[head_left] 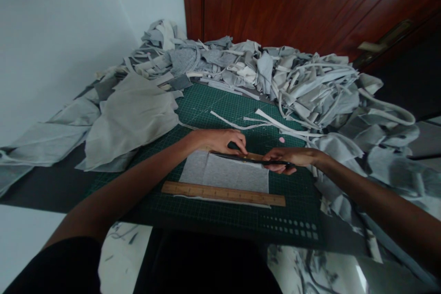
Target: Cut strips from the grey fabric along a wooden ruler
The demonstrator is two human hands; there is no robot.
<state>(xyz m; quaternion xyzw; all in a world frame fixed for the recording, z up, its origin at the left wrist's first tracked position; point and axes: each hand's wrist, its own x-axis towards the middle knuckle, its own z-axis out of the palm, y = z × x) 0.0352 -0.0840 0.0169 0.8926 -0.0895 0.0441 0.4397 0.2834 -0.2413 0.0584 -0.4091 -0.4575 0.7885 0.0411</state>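
Observation:
My right hand is closed around a pair of dark scissors, whose long blade points left along the far edge of a grey fabric piece. Just beyond the blade, my left hand rests with bent fingers, thumb and index finger apart, its fingertips on a wooden strip that looks like a second ruler and is partly hidden. A wooden ruler lies across the near edge of the fabric. All of this is on a green cutting mat.
Heaped grey and white fabric scraps line the back and right of the table. Larger pale cloth pieces lie at the left. Thin cut strips and a small pink piece sit beyond my hands. A wooden door stands behind.

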